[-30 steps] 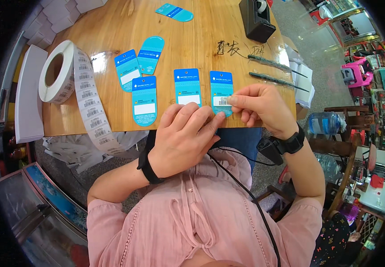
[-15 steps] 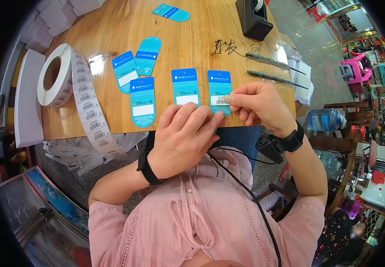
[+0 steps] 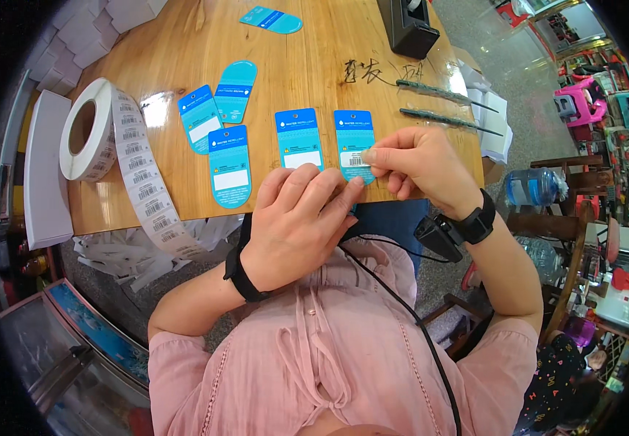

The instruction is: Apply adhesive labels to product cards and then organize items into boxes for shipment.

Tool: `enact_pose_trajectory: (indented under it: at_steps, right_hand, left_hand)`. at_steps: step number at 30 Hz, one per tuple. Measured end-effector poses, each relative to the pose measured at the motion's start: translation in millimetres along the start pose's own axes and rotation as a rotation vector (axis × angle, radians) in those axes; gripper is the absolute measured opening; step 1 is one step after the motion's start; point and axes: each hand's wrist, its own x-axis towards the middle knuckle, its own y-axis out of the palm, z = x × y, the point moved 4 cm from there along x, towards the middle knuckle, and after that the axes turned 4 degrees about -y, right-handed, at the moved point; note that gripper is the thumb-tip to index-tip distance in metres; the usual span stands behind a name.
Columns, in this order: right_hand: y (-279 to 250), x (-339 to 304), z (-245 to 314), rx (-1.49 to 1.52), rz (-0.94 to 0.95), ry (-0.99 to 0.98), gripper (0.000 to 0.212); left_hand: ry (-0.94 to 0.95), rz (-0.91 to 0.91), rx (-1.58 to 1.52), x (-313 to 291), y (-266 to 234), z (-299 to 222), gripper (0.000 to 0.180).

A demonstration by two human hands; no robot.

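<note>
A blue and teal hang tag (image 3: 355, 134) with a rounded lower end lies near the table's front edge. My right hand (image 3: 420, 163) pinches the right end of a white barcode sticker (image 3: 352, 158) on that tag's label area. My left hand (image 3: 300, 218) is curled over the table edge, index fingertip at the tag's lower end. A bit of teal shows between its index finger and thumb; most of its grip is hidden. The left fingers partly cover a second hang tag (image 3: 295, 131) beside it, whose white box shows no barcode.
Left of my hands lie a hang tag (image 3: 229, 156) and two overlapping ones. Another tag (image 3: 271, 19) lies far back. A sticker roll (image 3: 82, 131) trails its strip over the front edge. A black tape dispenser (image 3: 410, 33) and two dark thin sticks (image 3: 449, 121) are at right.
The view has shifted slightly, moving the table items a little left and up. My right hand still pinches the sticker, with little visible change in either hand.
</note>
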Motion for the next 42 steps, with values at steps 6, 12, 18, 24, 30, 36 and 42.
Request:
enact_pose_trajectory:
  at_steps: [6, 12, 18, 24, 30, 36, 42]
  right_hand:
    - [3, 0, -3, -0.082, -0.031, -0.025, 0.026]
    - [-13, -15, 5, -1.121, -0.462, -0.775, 0.033]
    - [12, -50, -6, -0.884, -0.158, -1.060, 0.062]
    - [-15, -65, -54, -0.844, -0.368, -1.256, 0.041]
    - [-132, -118, -134, -0.197, -1.260, -0.842, 0.017]
    - [-191, -60, -235, -0.516, -1.270, -0.497, 0.024]
    - [-184, -3, -257, -0.641, -1.028, -0.550, 0.038]
  left_hand:
    - [0.015, 0.036, 0.039, 3, -1, -3, 0.051]
    - [0.015, 0.055, 0.047, 4, -3, -5, 0.049]
    - [0.022, 0.011, 0.093, 1, -3, -6, 0.051]
    - [0.026, -0.055, -0.148, -8, -14, 3, 0.054]
    - [-0.058, -0.006, -0.007, -19, -15, 1, 0.056]
    - [-0.018, 0.040, 0.012, 0, 3, -20, 0.060]
    - [-0.026, -0.033, -0.120, -12, -12, -13, 0.057]
